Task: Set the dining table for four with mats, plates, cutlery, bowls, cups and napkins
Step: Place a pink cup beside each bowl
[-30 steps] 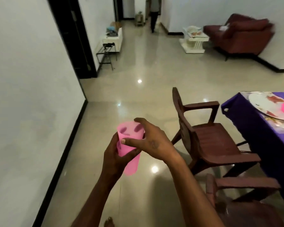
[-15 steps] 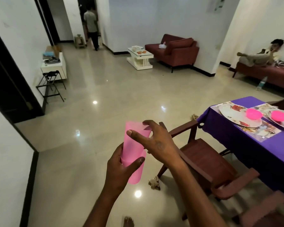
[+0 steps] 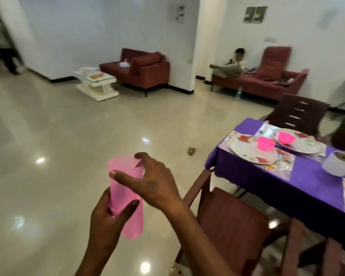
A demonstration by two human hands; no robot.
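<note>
I hold a stack of pink plastic cups upright in front of me over the floor. My left hand grips the lower part of the stack. My right hand curls over the rim and pinches the top cup. To the right stands the dining table under a purple cloth. On it lie patterned mats, two white floral plates, and a pink bowl on each plate.
A dark red plastic chair stands between me and the table, another chair at the far end. A white pot sits on the cloth. A scrap lies on the floor. Sofas, a white coffee table and a seated person are at the back.
My view has swung right, away from the wall and doorway, bringing the table further into sight. Both hands keep hold of the pink cups, and my right hand has shifted on the rim.
</note>
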